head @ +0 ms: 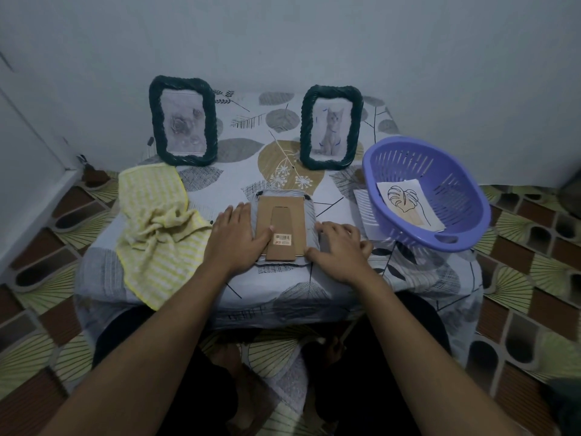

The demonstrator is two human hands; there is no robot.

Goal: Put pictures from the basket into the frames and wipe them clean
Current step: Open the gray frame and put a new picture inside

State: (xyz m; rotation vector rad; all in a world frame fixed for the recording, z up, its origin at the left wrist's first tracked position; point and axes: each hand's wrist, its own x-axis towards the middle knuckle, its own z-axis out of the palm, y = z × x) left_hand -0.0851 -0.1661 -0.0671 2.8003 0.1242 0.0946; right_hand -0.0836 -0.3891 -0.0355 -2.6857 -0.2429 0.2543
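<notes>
A face-down picture frame with a brown cardboard back (281, 228) lies mid-table. The left hand (234, 240) presses flat on its left side, fingers straight. The right hand (341, 247) curls its fingers round its right edge. A leaf drawing (408, 206) lies in the purple plastic basket (465, 190), right.

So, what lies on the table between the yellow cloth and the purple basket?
Head view: a face-down frame, cardboard back up, left hand and right hand at its sides, and a white sheet by the basket.
</notes>
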